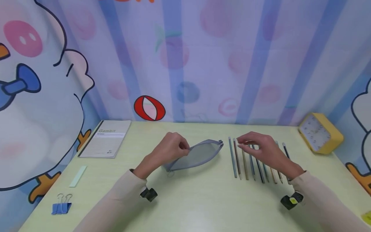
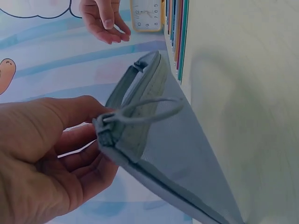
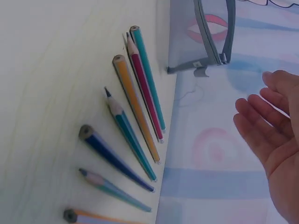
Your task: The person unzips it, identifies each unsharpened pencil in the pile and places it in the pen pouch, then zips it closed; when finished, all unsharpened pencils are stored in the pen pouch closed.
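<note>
My left hand [image 1: 171,146] pinches one end of the rim of a grey-blue zip pouch [image 1: 200,156] with thumb and fingers. In the left wrist view the pouch's mouth is spread apart, and a loop [image 2: 154,112] stands out at the gripped end. Over the row of pencils, my right hand [image 1: 261,148] hovers with relaxed fingers and nothing between them. The pencils lie side by side on the table, among them a blue-green pencil [image 3: 147,77], a red pencil [image 3: 142,84] and a yellow pencil [image 3: 135,102]. Some are sharpened, others show blunt ends.
A yellow clock [image 1: 321,133] stands at the back right. On the left of the table [image 1: 191,206] lie a notebook [image 1: 105,138], a pale green strip [image 1: 78,176] and a blue binder clip [image 1: 61,207]. Behind rises a printed curtain [image 1: 203,64].
</note>
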A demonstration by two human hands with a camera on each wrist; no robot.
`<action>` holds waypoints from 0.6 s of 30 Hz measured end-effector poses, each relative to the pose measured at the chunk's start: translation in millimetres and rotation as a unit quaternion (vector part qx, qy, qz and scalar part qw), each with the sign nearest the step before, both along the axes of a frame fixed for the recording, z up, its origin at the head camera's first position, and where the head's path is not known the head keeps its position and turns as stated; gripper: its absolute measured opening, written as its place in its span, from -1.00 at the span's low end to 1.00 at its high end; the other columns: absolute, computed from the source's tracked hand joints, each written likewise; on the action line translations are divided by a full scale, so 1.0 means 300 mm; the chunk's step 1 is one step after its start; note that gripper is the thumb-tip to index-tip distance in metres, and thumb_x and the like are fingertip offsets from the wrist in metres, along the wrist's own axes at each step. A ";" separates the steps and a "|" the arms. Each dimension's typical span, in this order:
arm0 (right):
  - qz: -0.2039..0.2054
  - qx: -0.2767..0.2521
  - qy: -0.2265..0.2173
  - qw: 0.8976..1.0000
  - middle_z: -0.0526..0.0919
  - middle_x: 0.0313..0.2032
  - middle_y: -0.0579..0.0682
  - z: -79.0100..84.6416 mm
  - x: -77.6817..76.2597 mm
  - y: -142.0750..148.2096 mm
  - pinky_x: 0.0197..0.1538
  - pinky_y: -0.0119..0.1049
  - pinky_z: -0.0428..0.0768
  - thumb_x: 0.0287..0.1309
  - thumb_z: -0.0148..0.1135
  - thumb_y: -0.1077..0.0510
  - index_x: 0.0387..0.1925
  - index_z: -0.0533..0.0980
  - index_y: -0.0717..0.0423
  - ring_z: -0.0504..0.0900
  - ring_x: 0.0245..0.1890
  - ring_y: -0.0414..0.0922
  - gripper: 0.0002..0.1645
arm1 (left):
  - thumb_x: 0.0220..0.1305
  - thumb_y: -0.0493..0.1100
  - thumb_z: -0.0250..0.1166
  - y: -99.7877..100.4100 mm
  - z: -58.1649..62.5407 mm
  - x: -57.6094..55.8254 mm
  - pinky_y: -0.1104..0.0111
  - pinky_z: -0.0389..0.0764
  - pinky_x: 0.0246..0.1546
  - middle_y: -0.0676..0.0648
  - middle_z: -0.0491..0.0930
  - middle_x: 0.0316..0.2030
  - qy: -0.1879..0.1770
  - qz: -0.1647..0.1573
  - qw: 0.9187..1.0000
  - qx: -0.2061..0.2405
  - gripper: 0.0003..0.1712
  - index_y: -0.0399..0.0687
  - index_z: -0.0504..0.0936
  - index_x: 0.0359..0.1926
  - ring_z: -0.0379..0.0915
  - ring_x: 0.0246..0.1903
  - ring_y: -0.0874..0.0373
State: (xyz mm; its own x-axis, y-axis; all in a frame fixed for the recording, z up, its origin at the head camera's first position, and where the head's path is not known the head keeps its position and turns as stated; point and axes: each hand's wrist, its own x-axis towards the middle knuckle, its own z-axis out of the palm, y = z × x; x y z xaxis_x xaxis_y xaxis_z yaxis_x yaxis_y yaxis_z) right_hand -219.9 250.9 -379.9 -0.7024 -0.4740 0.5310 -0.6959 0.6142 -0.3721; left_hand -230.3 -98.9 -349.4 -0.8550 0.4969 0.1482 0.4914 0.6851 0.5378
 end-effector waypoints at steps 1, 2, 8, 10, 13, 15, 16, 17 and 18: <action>-0.005 -0.005 -0.008 1.000 0.75 -0.08 -0.06 -0.001 0.005 0.009 -0.06 -0.30 0.71 0.18 0.38 0.31 0.00 0.67 0.00 0.76 -0.15 -0.16 -0.65 | 0.20 -0.27 0.39 0.000 -0.002 0.002 0.47 0.60 -0.41 0.02 0.76 -0.44 -0.003 0.005 1.000 0.004 -0.90 -0.13 0.83 -0.31 0.56 -0.49 0.29; -0.013 -0.010 -0.019 1.000 0.75 -0.08 -0.05 -0.002 0.009 0.019 -0.07 -0.35 0.70 0.20 0.37 0.30 0.00 0.67 0.00 0.76 -0.15 -0.18 -0.67 | 0.20 -0.27 0.39 -0.001 -0.004 0.003 0.46 0.60 -0.42 0.02 0.76 -0.45 -0.006 0.009 1.000 0.007 -0.90 -0.13 0.83 -0.32 0.56 -0.49 0.29; -0.091 -0.034 -0.092 0.991 0.76 -0.01 0.01 0.017 0.035 0.084 -0.08 -0.65 0.58 0.33 0.30 0.09 0.06 0.65 0.00 0.66 -0.15 -0.50 -0.70 | 0.20 -0.24 0.41 -0.008 -0.003 0.002 0.44 0.62 -0.38 0.02 0.77 -0.41 -0.028 0.021 0.999 0.019 -0.91 -0.10 0.84 -0.30 0.59 -0.45 0.27; -0.115 -0.037 -0.116 0.986 0.76 0.00 0.04 0.030 0.040 0.105 -0.09 -0.66 0.55 0.36 0.27 0.02 0.12 0.63 0.02 0.58 -0.15 -0.62 -0.64 | 0.21 -0.23 0.42 -0.011 -0.003 0.001 0.43 0.63 -0.37 0.02 0.78 -0.39 -0.040 0.027 0.999 0.022 -0.90 -0.10 0.84 -0.28 0.60 -0.43 0.26; -0.143 -0.027 -0.138 0.980 0.76 0.00 0.11 0.051 0.044 0.136 -0.13 -0.56 0.58 0.39 0.23 -0.03 0.20 0.58 0.08 0.62 -0.14 -0.54 -0.55 | 0.21 -0.21 0.42 -0.013 -0.005 -0.002 0.42 0.64 -0.36 0.03 0.78 -0.38 -0.059 0.038 0.997 0.026 -0.89 -0.09 0.84 -0.27 0.60 -0.41 0.25; -0.161 -0.011 -0.151 0.975 0.75 0.00 0.17 0.059 0.043 0.157 -0.16 -0.42 0.60 0.40 0.21 -0.05 0.24 0.54 0.14 0.71 -0.11 -0.29 -0.48 | 0.22 -0.20 0.42 -0.014 -0.010 -0.003 0.42 0.64 -0.36 0.02 0.78 -0.38 -0.067 0.041 0.997 0.028 -0.89 -0.09 0.84 -0.26 0.60 -0.42 0.24; -0.171 -0.002 -0.159 0.972 0.74 0.01 0.20 0.061 0.043 0.168 -0.18 -0.34 0.62 0.41 0.19 -0.06 0.26 0.52 0.18 0.74 -0.10 -0.14 -0.45 | 0.22 -0.20 0.42 -0.015 -0.012 -0.003 0.42 0.64 -0.36 0.02 0.78 -0.38 -0.070 0.042 0.996 0.030 -0.89 -0.09 0.84 -0.26 0.60 -0.42 0.25; -0.181 0.008 -0.163 0.970 0.73 0.00 0.23 0.061 0.041 0.178 -0.19 -0.26 0.64 0.41 0.19 -0.06 0.27 0.50 0.22 0.75 -0.08 0.00 -0.43 | 0.22 -0.20 0.42 -0.015 -0.014 -0.003 0.42 0.64 -0.36 0.02 0.78 -0.38 -0.073 0.042 0.996 0.032 -0.89 -0.09 0.84 -0.26 0.60 -0.42 0.25; -0.189 0.018 -0.168 0.967 0.72 0.01 0.27 0.059 0.039 0.190 -0.19 -0.20 0.66 0.41 0.18 -0.06 0.28 0.48 0.25 0.74 -0.06 0.13 -0.40 | 0.22 -0.20 0.42 -0.016 -0.017 -0.003 0.42 0.63 -0.37 0.02 0.78 -0.38 -0.076 0.041 0.996 0.034 -0.89 -0.09 0.84 -0.26 0.60 -0.42 0.25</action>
